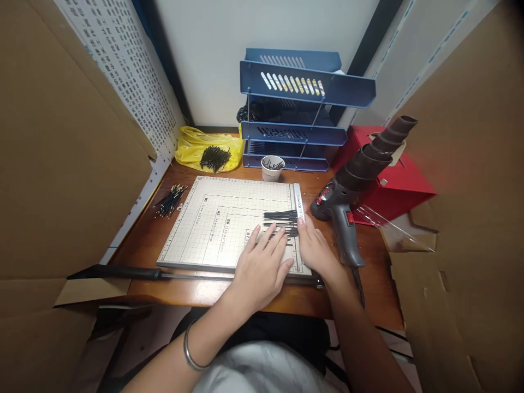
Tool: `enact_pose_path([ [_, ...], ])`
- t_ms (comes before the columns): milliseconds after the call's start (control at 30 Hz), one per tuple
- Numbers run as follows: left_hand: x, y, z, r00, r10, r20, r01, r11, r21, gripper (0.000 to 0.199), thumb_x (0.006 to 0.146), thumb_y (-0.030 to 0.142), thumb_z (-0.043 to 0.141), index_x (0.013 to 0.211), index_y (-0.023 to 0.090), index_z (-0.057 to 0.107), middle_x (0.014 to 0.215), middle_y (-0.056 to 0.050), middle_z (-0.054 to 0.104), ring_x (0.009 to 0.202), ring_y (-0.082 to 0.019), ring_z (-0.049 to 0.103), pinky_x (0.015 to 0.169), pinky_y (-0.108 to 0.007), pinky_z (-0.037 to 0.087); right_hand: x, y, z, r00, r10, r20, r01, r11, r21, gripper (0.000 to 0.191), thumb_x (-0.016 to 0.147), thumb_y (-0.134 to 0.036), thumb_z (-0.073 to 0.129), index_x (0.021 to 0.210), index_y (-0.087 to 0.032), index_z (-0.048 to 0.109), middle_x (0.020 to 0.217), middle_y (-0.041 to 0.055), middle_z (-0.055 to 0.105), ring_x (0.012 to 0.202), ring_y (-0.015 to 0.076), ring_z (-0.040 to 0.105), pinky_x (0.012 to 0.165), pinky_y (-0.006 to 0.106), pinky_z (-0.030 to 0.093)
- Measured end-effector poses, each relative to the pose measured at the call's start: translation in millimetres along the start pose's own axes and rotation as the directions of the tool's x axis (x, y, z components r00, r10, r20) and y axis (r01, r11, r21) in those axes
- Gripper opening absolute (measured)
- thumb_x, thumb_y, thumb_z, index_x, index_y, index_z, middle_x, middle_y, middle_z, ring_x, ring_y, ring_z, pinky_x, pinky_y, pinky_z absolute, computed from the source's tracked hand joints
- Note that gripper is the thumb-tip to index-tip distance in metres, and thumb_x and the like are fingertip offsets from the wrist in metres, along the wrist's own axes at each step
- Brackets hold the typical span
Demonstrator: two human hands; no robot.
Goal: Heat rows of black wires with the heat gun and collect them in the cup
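Several short black wires [280,216] lie side by side on the white gridded board of a paper cutter [192,229], their right ends against its metal ruler strip [299,201]. Over the lower wires rests my left hand [264,265], flat, with the fingers stretched out. My right hand [315,245] is at the board's right edge, fingertips against the ends of the wires and the strip. Its fingers are held together, and whether anything is between them is hidden. Along the front edge lies the cutter's blade arm with its black handle [131,272].
A heat gun [347,202] stands at the right before a red box [397,183]. Behind the board are a paper cup [272,170] of black pieces, blue tiered trays [295,134] and a yellow bag [188,150] with a black wire bundle [215,159]. More wires [170,201] lie left.
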State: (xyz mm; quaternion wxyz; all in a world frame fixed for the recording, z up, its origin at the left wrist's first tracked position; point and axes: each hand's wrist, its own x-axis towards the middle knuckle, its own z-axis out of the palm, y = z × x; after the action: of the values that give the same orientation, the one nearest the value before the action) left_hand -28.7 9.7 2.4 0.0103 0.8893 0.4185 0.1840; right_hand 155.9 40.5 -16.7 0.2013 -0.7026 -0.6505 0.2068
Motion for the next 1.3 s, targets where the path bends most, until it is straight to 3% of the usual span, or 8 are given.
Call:
enact_pose_path([
  [333,16,4,5.3,1.000,0.005,0.001,-0.005,1.000,0.010,0.055,0.110,0.045,0.033,0.148,0.010,0.053,0.155,-0.008,0.053,0.150,-0.027,0.040,0.128,-0.049,0.022,2,-9,-4,0.998,0.061,0.001,-0.061,0.995,0.075,0.065,0.105,-0.040,0.010,0.154,-0.010,0.040,0.157,0.0218,0.046,0.138,0.0323,0.054,0.113,0.054,0.043],
  [533,21,8,5.7,1.000,0.024,0.020,-0.024,1.000,-0.006,0.054,0.110,0.041,0.032,0.150,0.011,0.051,0.156,-0.007,0.051,0.151,-0.026,0.039,0.128,-0.049,0.023,-1,-9,-5,0.996,0.094,0.011,-0.094,0.989,0.118,0.068,0.106,-0.047,0.007,0.158,-0.014,0.035,0.160,0.0206,0.042,0.140,0.0315,0.053,0.115,0.058,0.041],
  [800,6,8,-1.1,0.999,-0.027,-0.019,0.027,0.999,-0.018,0.055,0.110,0.045,0.031,0.151,0.012,0.049,0.160,-0.004,0.046,0.153,-0.026,0.035,0.129,-0.048,0.020,1,-7,-3,0.996,0.088,0.034,-0.091,0.990,0.112,0.066,0.105,-0.041,0.012,0.158,-0.008,0.034,0.164,0.0189,0.035,0.148,0.0328,0.041,0.120,0.056,0.034],
  [933,-2,6,-1.6,0.999,-0.051,-0.016,0.050,0.998,-0.024,0.055,0.110,0.048,0.034,0.148,0.013,0.052,0.158,-0.005,0.049,0.152,-0.028,0.036,0.128,-0.051,0.022,2,-8,-4,0.992,0.114,0.045,-0.118,0.987,0.107,0.066,0.105,-0.041,0.014,0.158,-0.009,0.033,0.164,0.0176,0.037,0.145,0.0335,0.046,0.119,0.054,0.037],
  [1133,7,12,5.1,0.999,-0.014,-0.033,0.012,0.999,-0.047,0.054,0.109,0.049,0.037,0.145,0.014,0.057,0.155,-0.005,0.053,0.152,-0.028,0.037,0.128,-0.049,0.023,2,-10,-6,0.989,0.142,0.049,-0.147,0.983,0.108,0.069,0.105,-0.048,0.010,0.159,-0.011,0.033,0.163,0.0172,0.038,0.144,0.0337,0.048,0.117,0.054,0.040],
  [1300,3,12,-2.0,1.000,-0.013,-0.025,0.012,0.999,-0.036,0.056,0.110,0.047,0.034,0.150,0.012,0.050,0.160,-0.005,0.047,0.152,-0.027,0.036,0.128,-0.049,0.022,3,-13,-8,0.986,0.156,0.060,-0.162,0.981,0.109,0.067,0.106,-0.046,0.010,0.158,-0.011,0.034,0.163,0.0161,0.039,0.143,0.0329,0.048,0.117,0.052,0.039],
])
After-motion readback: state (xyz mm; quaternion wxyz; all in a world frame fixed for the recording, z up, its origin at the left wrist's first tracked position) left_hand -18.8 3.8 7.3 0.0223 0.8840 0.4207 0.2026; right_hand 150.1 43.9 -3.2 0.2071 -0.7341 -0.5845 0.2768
